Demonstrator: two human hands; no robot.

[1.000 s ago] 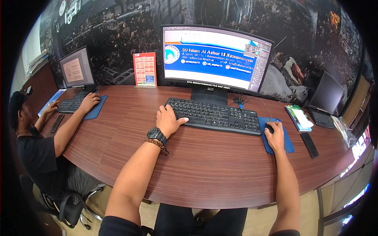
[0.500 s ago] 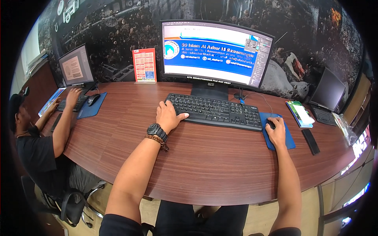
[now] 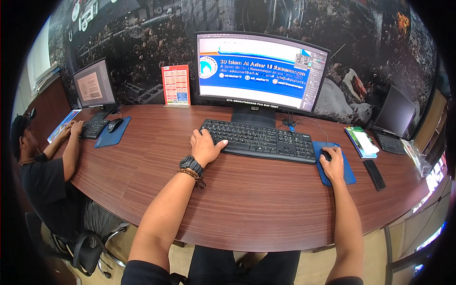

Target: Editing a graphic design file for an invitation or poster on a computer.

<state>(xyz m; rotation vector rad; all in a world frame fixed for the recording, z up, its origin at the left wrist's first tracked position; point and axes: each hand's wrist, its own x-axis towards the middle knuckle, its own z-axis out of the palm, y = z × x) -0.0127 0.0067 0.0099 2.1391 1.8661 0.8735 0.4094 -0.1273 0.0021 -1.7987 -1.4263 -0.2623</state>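
Observation:
My left hand (image 3: 205, 148) rests at the left end of a black keyboard (image 3: 273, 142), fingers spread over the keys and thumb stretched along its front edge. A black watch (image 3: 191, 164) and a beaded bracelet circle that wrist. On a blue mouse pad (image 3: 348, 175) to the right, my right hand (image 3: 334, 164) is curled over a dark computer mouse (image 3: 326, 155), which it mostly covers. Behind the keyboard stands a wide curved monitor (image 3: 259, 88) showing a blue and white banner design in an editing program.
At the left, a person (image 3: 47, 190) has both hands at another keyboard (image 3: 93, 128), beside a mouse (image 3: 114, 125) and a monitor (image 3: 94, 85). A red and white desk calendar (image 3: 176, 86) stands behind. Rightward lie a phone (image 3: 375, 175), papers (image 3: 363, 142) and a dark-screened laptop (image 3: 393, 114).
The co-worker's raised hand has come down to the keyboard. The whole view has shifted slightly, with the desk appearing lower. My hands keep their places on the keyboard and mouse.

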